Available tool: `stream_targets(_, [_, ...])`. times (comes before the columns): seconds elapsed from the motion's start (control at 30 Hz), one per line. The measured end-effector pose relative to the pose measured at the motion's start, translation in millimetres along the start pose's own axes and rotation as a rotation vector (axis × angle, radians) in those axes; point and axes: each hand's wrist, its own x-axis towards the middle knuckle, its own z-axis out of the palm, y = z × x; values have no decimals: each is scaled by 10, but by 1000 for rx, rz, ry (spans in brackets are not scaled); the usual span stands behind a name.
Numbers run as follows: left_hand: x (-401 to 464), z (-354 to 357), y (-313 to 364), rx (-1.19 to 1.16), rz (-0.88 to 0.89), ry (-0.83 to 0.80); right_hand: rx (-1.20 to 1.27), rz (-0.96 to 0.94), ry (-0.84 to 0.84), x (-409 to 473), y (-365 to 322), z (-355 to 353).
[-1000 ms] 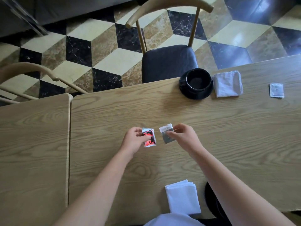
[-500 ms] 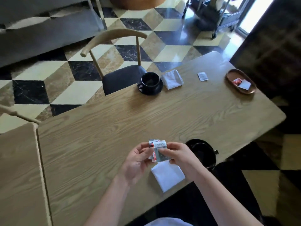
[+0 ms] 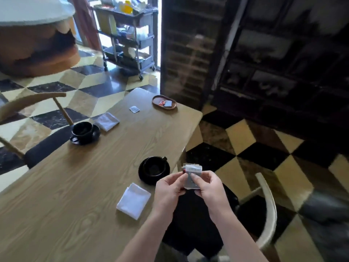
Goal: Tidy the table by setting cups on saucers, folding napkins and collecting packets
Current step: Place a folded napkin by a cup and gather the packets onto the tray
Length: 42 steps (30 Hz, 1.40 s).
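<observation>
My left hand [image 3: 169,188] and my right hand [image 3: 207,186] together pinch a small stack of packets [image 3: 192,175], a grey one in front and a red one behind, over the table's near right edge. A black cup on its saucer [image 3: 154,170] stands just left of them. A folded white napkin [image 3: 134,200] lies near the front edge. Farther off are a second black cup on a saucer [image 3: 85,133], another folded napkin [image 3: 106,121], a loose grey packet [image 3: 134,109] and a wooden tray [image 3: 155,105] holding packets.
The wooden table [image 3: 75,186] runs away to the far right corner. A chair [image 3: 37,140] stands at the left side, another chair [image 3: 266,208] below my hands. A wheeled cart [image 3: 130,36] and dark shelving [image 3: 264,53] stand beyond.
I brought the two packets together into one stack held by both hands. My view swung right and up, and my hands now sit by the near cup at the table's edge.
</observation>
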Motion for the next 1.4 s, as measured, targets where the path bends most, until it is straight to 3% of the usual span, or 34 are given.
stream_targets(0.07, [-91, 386, 3, 139, 88, -86, -42, -87, 111, -40, 31, -320])
stream_targets(0.17, [-247, 979, -1, 244, 163, -206, -95, -154, 149, -88, 72, -846])
stream_targets(0.4, [-475, 2661, -417, 318, 188, -339, -315, -263, 294, -69, 227, -2625])
stream_targets(0.57, [-623, 3968, -752, 328, 99, -379, -470, -279, 349, -139, 312, -4090])
stream_targets(0.73, [-557, 4845, -935, 237, -87, -341, -356, -232, 320, -93, 266, -5087])
stream_targets(0.87, [-341, 5354, -986, 166, -155, -378, -183, -160, 267, 194, 164, -5634])
stream_targets(1.03, [213, 6051, -855, 99, -95, -384, 40, -120, 269, 826, -62, -6149])
stream_targets(1.4, [2313, 7091, -344, -122, -92, -341, 17, -113, 234, 3119, -1141, -6642])
